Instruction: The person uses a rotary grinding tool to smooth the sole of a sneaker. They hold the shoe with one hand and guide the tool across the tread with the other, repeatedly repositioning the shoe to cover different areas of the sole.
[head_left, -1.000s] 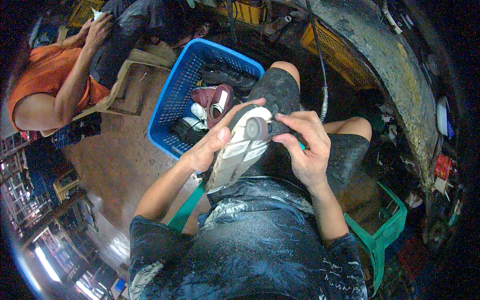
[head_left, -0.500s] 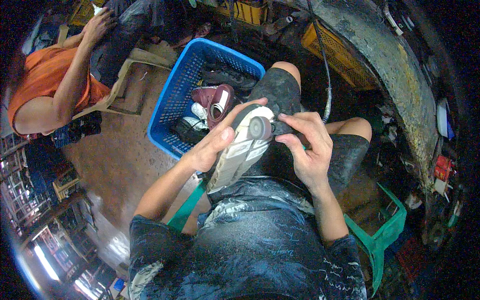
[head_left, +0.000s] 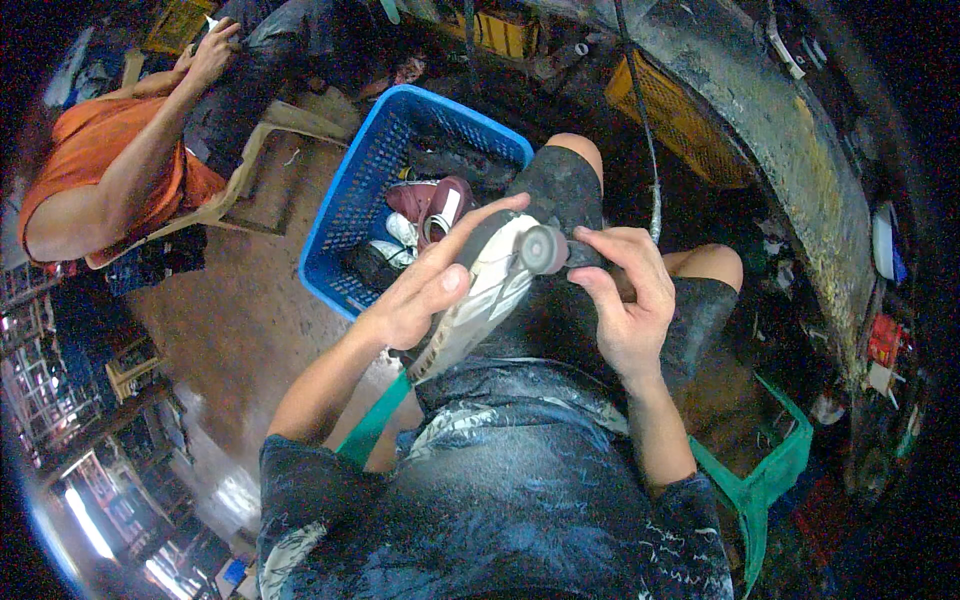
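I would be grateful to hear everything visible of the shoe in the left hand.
The shoe with the long, pale, rubbery-looking sole is tilted nearly edge-on over the dark fabric shorts, slanting up to the right. Brownish marks line its lower end; a dark area shows near the upper end. The left hand grips it. A round grey wheel overlaps its upper end; contact unclear.

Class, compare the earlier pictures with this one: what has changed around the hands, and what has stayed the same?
The shoe has tilted, so its sole shows narrower, more edge-on. The round wheel and the right hand, pinching the wheel's dark tool, have shifted rightward. Nothing was newly grasped or released. Unchanged: the left hand's hold on the shoe.
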